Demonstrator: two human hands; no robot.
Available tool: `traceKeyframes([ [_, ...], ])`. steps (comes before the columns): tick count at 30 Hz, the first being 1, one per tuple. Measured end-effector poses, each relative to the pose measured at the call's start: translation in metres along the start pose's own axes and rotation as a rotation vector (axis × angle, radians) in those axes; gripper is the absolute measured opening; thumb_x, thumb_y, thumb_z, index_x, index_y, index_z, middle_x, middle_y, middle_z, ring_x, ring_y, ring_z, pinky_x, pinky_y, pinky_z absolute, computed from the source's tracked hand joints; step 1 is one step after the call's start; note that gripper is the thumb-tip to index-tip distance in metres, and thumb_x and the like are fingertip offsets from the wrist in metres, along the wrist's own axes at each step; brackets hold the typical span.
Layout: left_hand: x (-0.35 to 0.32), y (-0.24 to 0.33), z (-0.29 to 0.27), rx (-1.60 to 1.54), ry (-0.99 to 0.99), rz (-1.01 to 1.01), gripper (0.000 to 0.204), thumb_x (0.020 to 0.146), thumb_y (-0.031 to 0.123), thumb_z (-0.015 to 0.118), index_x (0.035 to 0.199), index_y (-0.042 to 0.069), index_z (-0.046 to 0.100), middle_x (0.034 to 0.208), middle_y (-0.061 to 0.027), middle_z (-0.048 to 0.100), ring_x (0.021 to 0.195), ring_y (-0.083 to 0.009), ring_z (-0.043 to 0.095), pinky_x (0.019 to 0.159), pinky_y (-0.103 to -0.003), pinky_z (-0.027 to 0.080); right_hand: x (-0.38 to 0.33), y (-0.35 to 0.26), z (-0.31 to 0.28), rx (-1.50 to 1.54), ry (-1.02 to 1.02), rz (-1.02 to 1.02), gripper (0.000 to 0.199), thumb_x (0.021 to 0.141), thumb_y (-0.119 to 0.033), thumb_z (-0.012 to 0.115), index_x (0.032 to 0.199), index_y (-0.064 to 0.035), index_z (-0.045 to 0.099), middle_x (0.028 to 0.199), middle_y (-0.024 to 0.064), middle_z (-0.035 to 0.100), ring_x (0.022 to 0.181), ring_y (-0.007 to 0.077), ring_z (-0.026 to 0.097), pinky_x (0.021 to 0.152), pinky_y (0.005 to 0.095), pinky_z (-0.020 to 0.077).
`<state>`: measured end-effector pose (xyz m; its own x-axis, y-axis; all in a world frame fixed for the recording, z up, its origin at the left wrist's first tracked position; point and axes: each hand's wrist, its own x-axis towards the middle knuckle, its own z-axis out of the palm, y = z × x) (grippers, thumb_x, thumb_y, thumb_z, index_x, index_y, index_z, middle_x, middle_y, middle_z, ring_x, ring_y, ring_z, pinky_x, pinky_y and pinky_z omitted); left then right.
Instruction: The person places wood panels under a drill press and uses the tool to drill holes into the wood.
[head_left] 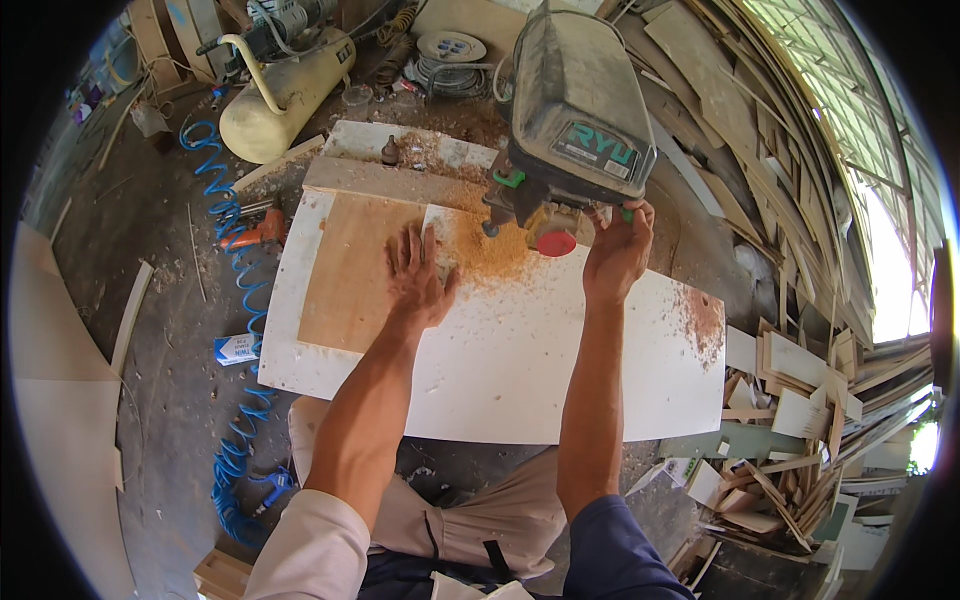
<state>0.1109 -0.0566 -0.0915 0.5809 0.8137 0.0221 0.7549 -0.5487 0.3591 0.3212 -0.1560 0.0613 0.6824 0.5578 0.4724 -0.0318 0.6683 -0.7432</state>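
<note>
My left hand [415,280] lies flat, fingers spread, across the right edge of a light brown plywood panel [345,275]. The panel rests on a white work board [500,385], against a wooden strip [390,184] along its far side. My right hand [618,255] is raised beside a dusty grey drill press [580,95], its fingers closed around a green-ended feed handle [628,214]. Below the machine's head is a red round knob [556,244]. Orange-brown sawdust [495,250] is heaped under the head; the drill bit cannot be made out.
A cream air compressor [285,105] and a cable reel [450,50] stand at the back. A coiled blue hose [250,290], an orange drill [258,232] and a blue air gun [275,487] lie on the left floor. Wood offcuts [800,400] pile up at right.
</note>
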Motion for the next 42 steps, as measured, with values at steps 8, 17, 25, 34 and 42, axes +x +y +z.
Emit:
traceKeyframes([
  [8, -0.0006, -0.0015, 0.003, -0.013, 0.038, 0.021, 0.086, 0.098, 0.055, 0.044, 0.16, 0.004, 0.012, 0.165, -0.023, 0.016, 0.154, -0.0379, 0.009, 0.124, -0.056, 0.001, -0.0016, 0.0019, -0.0009, 0.029, -0.003, -0.001, 0.016, 0.104, -0.027, 0.045, 0.106, -0.0122, 0.052, 0.115, 0.0038, 0.058, 0.112, 0.0192, 0.057, 0.092, 0.0444, 0.0495],
  [17, -0.0007, 0.0015, -0.0015, 0.002, 0.014, -0.003, 0.085, 0.099, 0.053, 0.046, 0.16, 0.007, 0.01, 0.166, -0.0203, 0.016, 0.155, -0.0348, 0.008, 0.125, -0.053, 0.002, -0.0039, 0.0035, -0.0035, 0.017, -0.003, 0.003, 0.015, 0.102, -0.028, 0.049, 0.106, -0.0141, 0.052, 0.115, 0.0012, 0.058, 0.114, 0.0183, 0.055, 0.095, 0.0437, 0.0458],
  [25, -0.0012, 0.0018, -0.0036, 0.018, -0.002, -0.009, 0.084, 0.099, 0.052, 0.046, 0.16, 0.007, 0.01, 0.166, -0.0196, 0.016, 0.155, -0.0352, 0.009, 0.125, -0.053, 0.003, -0.0061, 0.0054, -0.0037, 0.013, -0.009, -0.004, 0.015, 0.101, -0.028, 0.05, 0.105, -0.0144, 0.052, 0.115, 0.0011, 0.058, 0.115, 0.018, 0.055, 0.094, 0.0439, 0.0455],
  [34, -0.0019, 0.0018, -0.0019, 0.019, 0.008, 0.001, 0.085, 0.099, 0.053, 0.046, 0.16, 0.007, 0.01, 0.166, -0.0196, 0.016, 0.155, -0.0355, 0.01, 0.125, -0.053, 0.004, -0.0077, 0.0075, -0.0075, 0.024, 0.003, -0.008, 0.015, 0.101, -0.028, 0.049, 0.105, -0.0144, 0.053, 0.115, 0.0014, 0.059, 0.115, 0.0179, 0.056, 0.095, 0.0441, 0.0455],
  [42, -0.0008, -0.0001, -0.0014, -0.005, 0.023, 0.034, 0.086, 0.099, 0.052, 0.046, 0.16, 0.003, 0.011, 0.165, -0.0232, 0.015, 0.154, -0.0375, 0.009, 0.125, -0.055, 0.002, -0.0096, 0.0089, -0.0071, 0.04, 0.013, -0.018, 0.016, 0.102, -0.028, 0.048, 0.106, -0.0137, 0.053, 0.114, 0.0022, 0.058, 0.114, 0.0185, 0.056, 0.095, 0.0441, 0.0463],
])
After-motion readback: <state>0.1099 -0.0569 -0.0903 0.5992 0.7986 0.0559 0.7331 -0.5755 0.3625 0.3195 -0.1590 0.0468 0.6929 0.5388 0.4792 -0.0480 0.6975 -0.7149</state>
